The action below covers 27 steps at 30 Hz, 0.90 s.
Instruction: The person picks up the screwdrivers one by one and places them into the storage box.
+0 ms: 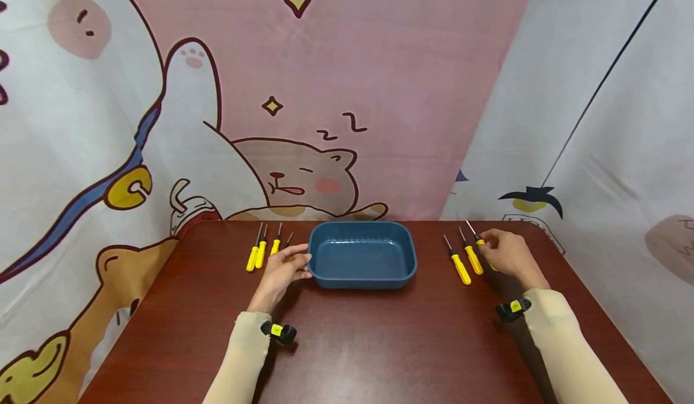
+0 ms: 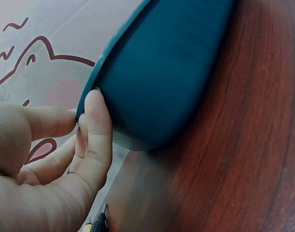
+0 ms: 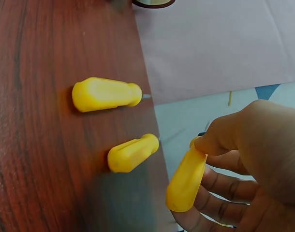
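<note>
A dark blue tray (image 1: 362, 279) sits mid-table. My left hand (image 1: 305, 261) pinches its left rim; in the left wrist view the thumb (image 2: 96, 126) lies against the tray's outer wall (image 2: 167, 72) and the index finger reaches over the rim. My right hand (image 1: 486, 246) holds a yellow-handled screwdriver (image 1: 479, 242) by its handle (image 3: 186, 181), thumb on top and fingers beneath. Two more yellow screwdrivers (image 1: 461, 268) (image 1: 473, 259) lie just left of that hand, also seen as yellow handles (image 3: 106, 94) (image 3: 132, 153) on the wood.
Several yellow screwdrivers (image 1: 261, 253) lie in a row left of the tray, behind my left hand. The brown table (image 1: 379, 344) ends at a cartoon-print cloth backdrop (image 1: 325, 91) that wraps round both sides. Small cameras sit on both wrists.
</note>
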Motion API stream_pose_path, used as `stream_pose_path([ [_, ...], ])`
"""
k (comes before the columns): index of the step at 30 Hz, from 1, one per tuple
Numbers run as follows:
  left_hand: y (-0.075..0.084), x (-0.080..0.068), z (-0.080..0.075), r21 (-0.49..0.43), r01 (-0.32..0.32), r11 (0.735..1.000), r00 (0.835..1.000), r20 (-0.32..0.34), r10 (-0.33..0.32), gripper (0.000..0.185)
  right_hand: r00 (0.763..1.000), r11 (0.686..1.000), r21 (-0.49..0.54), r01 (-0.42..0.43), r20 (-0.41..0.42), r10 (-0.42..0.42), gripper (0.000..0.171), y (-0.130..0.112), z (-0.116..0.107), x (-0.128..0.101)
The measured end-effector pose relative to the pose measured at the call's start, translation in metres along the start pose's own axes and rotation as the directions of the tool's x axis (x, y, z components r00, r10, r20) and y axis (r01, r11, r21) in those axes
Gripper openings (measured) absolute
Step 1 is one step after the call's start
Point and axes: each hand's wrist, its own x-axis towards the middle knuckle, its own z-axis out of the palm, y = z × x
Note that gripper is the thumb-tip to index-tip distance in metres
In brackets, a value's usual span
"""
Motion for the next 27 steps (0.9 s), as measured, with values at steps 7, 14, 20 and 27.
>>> stream_pose_path([
  [7,-0.001,0.0,-0.001,0.0,0.004,1.0,1.0,-0.004,-0.004,0.038,1.0,0.999,0.022,0.028,-0.013,-0.028,0.039,-0.01,-0.005,-0.001],
  [14,0.001,-0.001,-0.001,-0.003,0.0,1.0,1.0,-0.003,0.0,0.039,0.998,0.998,0.023,0.066,-0.021,-0.066,0.035,-0.018,-0.006,-0.001],
  [20,0.0,-0.001,0.0,0.01,-0.005,1.0,1.0,0.001,0.005,0.039,0.996,0.996,0.029,0.088,-0.025,-0.087,0.033,-0.024,-0.008,-0.002],
  [27,-0.002,0.0,0.0,0.013,-0.002,1.0,1.0,-0.007,0.002,0.038,0.99,0.99,0.023,0.137,-0.028,-0.136,0.033,-0.036,-0.009,-0.003],
])
